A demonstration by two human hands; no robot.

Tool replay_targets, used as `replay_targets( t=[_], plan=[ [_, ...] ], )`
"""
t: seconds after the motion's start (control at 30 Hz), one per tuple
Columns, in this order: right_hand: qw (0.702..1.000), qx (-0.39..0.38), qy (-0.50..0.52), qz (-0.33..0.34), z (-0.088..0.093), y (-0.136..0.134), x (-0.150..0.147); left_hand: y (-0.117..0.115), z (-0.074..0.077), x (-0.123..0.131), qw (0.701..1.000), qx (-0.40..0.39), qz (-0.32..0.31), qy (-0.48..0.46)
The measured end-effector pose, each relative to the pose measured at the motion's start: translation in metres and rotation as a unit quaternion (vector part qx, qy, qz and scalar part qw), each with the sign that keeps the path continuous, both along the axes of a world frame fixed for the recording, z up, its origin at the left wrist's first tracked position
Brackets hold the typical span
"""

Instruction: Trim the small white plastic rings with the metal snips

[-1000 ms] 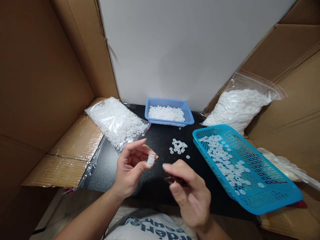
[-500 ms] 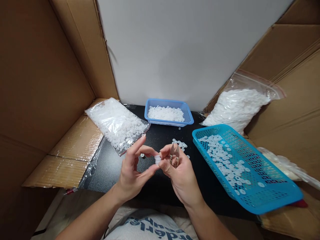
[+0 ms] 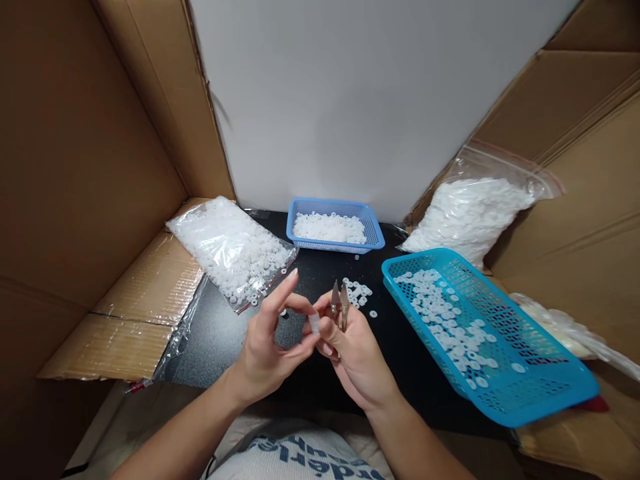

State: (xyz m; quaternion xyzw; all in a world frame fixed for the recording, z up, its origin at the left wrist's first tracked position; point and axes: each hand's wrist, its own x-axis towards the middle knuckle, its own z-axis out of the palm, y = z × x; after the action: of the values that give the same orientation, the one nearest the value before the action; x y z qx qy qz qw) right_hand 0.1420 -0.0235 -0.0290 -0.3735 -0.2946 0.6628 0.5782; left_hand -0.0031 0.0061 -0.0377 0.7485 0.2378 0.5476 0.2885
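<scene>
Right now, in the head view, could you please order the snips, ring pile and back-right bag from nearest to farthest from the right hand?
1. Snips: held in the right hand.
2. Ring pile: on the table, just beyond that hand.
3. Bag: farthest, at the back right.

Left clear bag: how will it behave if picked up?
Likely floppy, since the bag is thin, creased film. The small loose rings inside would probably shift and sag. Its glossy glare suggests a possibly slippery grip.
</scene>
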Motion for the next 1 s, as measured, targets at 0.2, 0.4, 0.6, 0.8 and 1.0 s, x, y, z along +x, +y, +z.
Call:
replay_targets(
  t=[0.2, 0.4, 0.6, 0.8, 1.0],
  plan=[
    [0.998, -0.027, 0.052, 0.037, 0.000, 0.005, 0.000, -0.001, -0.004, 0.004, 0.996, -0.077, 0.001, -0.051],
    [0.996, -0.041, 0.060, 0.054, -0.001, 0.004, -0.002, -0.002, -0.008, 0.008, 0.987, -0.136, -0.010, -0.089],
    [0.981, 0.050, -0.186, -0.008, -0.011, 0.030, 0.007, 0.010, -0.011, -0.009, 0.993, -0.115, 0.021, -0.025],
    [0.912, 0.053, -0.371, -0.167, -0.015, 0.144, 0.056, 0.030, -0.025, -0.049, 0.965, -0.163, 0.175, 0.112],
    [0.849, 0.082, -0.490, -0.179, -0.010, 0.194, 0.074, 0.022, -0.046, -0.059, 0.949, -0.169, 0.196, 0.180]
  ],
)
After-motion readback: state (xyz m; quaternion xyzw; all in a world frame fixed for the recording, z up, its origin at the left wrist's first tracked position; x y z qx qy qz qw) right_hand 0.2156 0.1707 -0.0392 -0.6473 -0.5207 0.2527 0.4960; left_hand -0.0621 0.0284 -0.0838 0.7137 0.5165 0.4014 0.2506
